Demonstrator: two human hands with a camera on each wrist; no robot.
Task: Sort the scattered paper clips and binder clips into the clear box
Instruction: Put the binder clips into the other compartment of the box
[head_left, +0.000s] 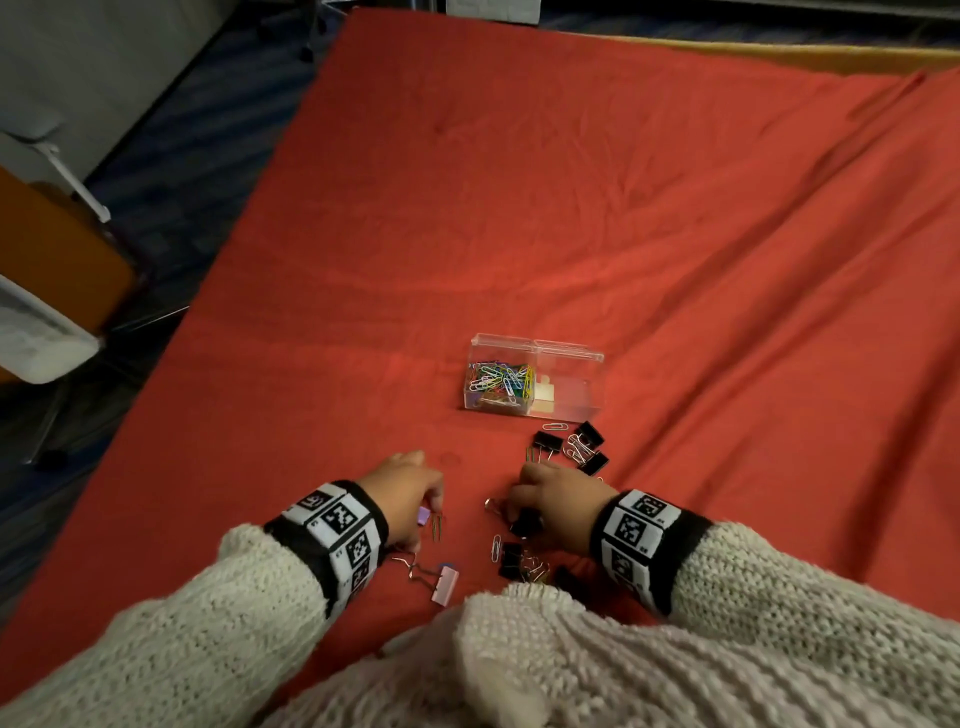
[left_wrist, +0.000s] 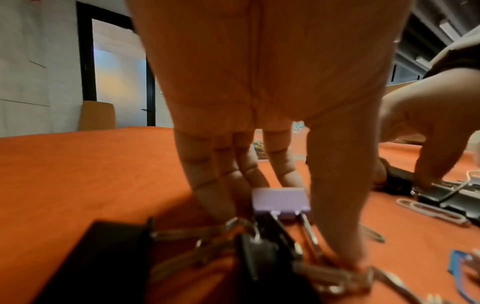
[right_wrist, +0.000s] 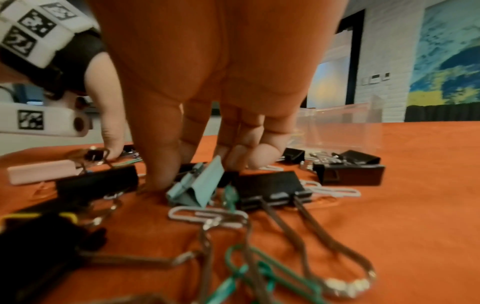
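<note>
The clear box (head_left: 535, 376) stood on the red cloth (head_left: 571, 208) covering the bench, beyond both hands. Its left compartment held a heap of coloured paper clips (head_left: 501, 382); the right compartment showed only a pale card. Just in front of the box lay a cluster of black binder clips (head_left: 576, 447) with a white paper clip (head_left: 555, 426) among them.

Nearer the person, the left hand (head_left: 402, 496) reached down to the cloth, its fingers (left_wrist: 221, 176) and thumb coming together around a small purple binder clip (left_wrist: 281, 202); whether they had actually closed on it could not be told. A pink binder clip (head_left: 444, 584) lay just below that hand.

The right hand (head_left: 558, 501) pointed down into a second scatter of black binder clips (head_left: 519, 551), its fingers (right_wrist: 161, 160) and thumb pressing the cloth on either side of a pale blue binder clip (right_wrist: 200, 185), touching it, though a firm hold could not be confirmed. A white paper clip (right_wrist: 207, 216) and green paper clips (right_wrist: 257, 273) lay close to the wrist camera.
</note>
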